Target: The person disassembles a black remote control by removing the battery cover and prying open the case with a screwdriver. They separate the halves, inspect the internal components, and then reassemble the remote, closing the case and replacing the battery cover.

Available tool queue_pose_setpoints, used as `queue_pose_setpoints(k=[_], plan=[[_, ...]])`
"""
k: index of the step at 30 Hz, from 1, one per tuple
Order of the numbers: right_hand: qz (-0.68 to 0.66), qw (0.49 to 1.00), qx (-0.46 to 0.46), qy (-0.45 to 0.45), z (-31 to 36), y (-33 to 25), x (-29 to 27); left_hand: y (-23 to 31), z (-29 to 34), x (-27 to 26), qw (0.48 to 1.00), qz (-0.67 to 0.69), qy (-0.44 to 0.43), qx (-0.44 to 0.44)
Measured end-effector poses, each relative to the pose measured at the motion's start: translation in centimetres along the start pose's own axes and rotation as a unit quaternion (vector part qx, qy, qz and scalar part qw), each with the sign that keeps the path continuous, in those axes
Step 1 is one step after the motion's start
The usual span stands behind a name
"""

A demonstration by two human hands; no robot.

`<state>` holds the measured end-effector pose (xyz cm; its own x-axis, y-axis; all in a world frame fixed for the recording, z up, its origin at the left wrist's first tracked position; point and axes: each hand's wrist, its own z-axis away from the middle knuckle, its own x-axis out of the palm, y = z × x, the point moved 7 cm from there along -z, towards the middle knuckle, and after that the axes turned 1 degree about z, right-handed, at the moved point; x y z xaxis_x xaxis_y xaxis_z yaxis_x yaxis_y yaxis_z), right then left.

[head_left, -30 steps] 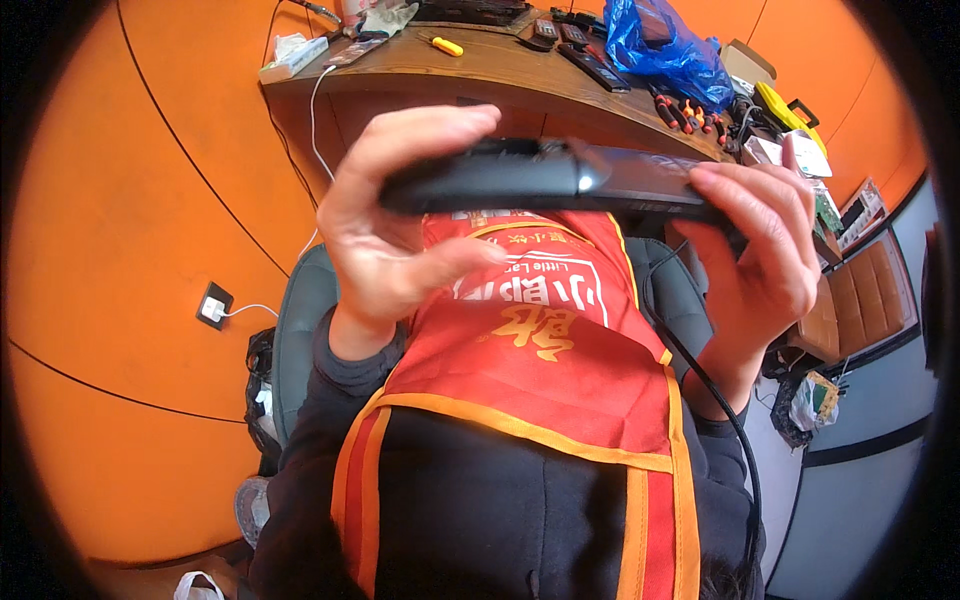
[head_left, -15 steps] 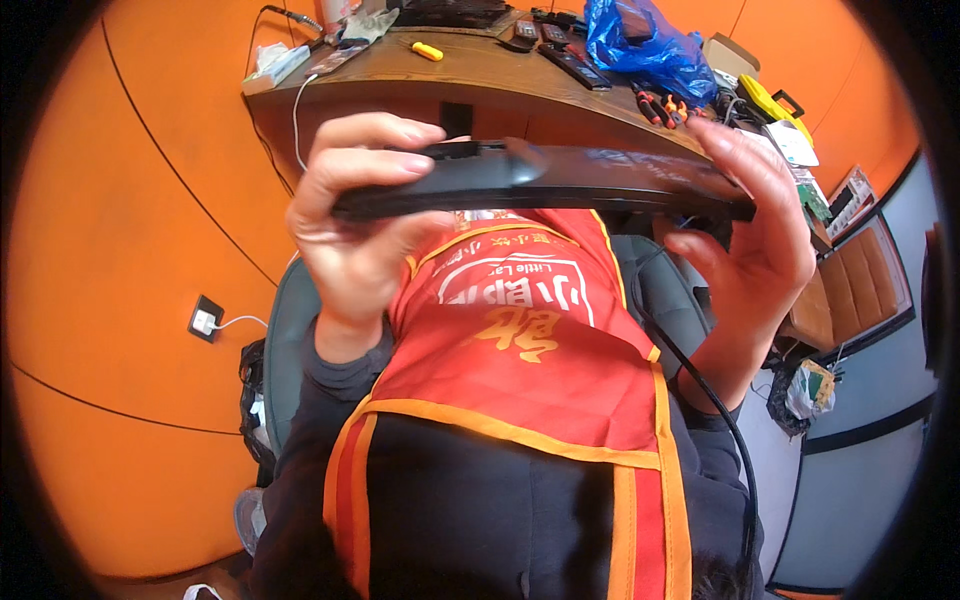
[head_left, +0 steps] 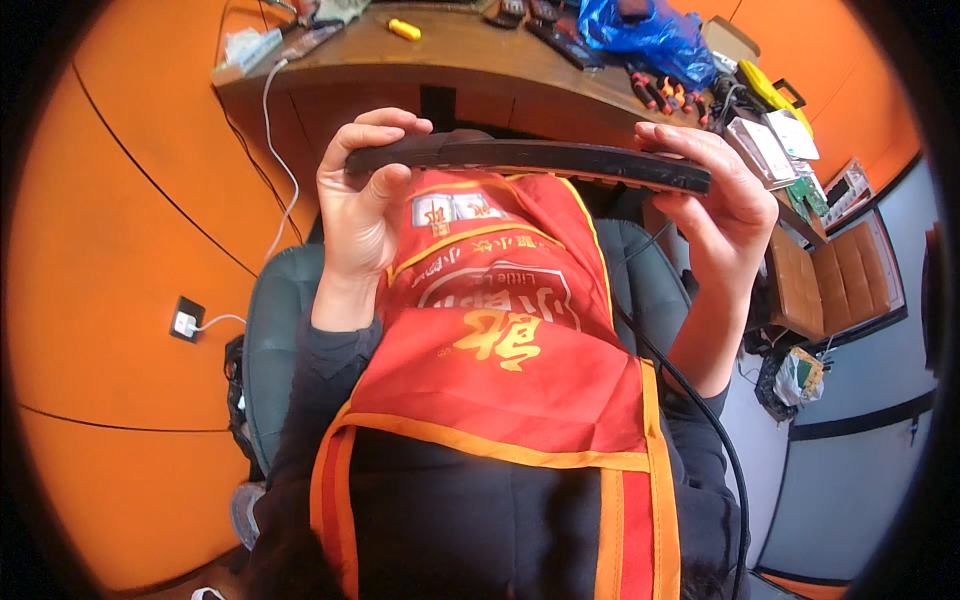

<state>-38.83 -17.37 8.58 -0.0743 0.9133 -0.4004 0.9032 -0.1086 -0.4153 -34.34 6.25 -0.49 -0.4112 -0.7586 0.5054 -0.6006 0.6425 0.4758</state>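
Note:
A long, slim, slightly curved black plastic device [head_left: 540, 155] is held level, edge toward me, in front of my chest; its exact kind does not show. My left hand [head_left: 362, 195] pinches its left end, thumb below and fingers over the top. At the other end, my right hand [head_left: 715, 195] grips it between thumb underneath and fingers above and behind. The broad faces of the device are mostly hidden at this angle. Behind and below it is my red apron [head_left: 500, 390] with orange trim.
Beyond my hands stands a wooden desk [head_left: 470, 50]. On it lie a yellow-handled tool [head_left: 404, 29], red-and-black pliers [head_left: 650, 93], a blue plastic bag [head_left: 645, 40] and a yellow case [head_left: 765, 95]. A black cable [head_left: 700, 400] hangs by my right arm. A brown chair [head_left: 850, 275] stands at right.
The device has tilted, so its broad glossy face has turned out of sight and its narrow edge shows. Both hands keep hold and have shifted slightly; the whole view has moved a little.

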Motion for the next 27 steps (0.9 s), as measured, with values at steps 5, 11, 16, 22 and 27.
queue_pose_setpoints(k=[5, 11, 16, 22, 27], plan=[[-0.158, 0.984, 0.083, 0.026, 0.9, 4.8, 1.7, -5.6, 1.7, -3.0, 0.994, 0.05, 0.06, -0.08], [-0.046, 0.987, 0.153, -0.019, 0.1, 7.5, 3.3, -10.6, 4.6, -5.6, 0.969, 0.041, 0.08, -0.232], [-0.097, 0.961, 0.242, -0.088, -2.1, 10.5, 3.1, -10.8, 4.5, -6.0, 0.926, 0.12, 0.049, -0.355], [-0.233, 0.913, 0.296, -0.156, -5.6, 15.7, 4.0, -10.1, 1.5, -2.5, 0.815, 0.146, -0.213, -0.519], [0.096, 0.98, 0.1, -0.139, -14.5, 12.5, 0.7, -11.5, -2.2, -2.0, 0.863, 0.176, -0.033, -0.472]])
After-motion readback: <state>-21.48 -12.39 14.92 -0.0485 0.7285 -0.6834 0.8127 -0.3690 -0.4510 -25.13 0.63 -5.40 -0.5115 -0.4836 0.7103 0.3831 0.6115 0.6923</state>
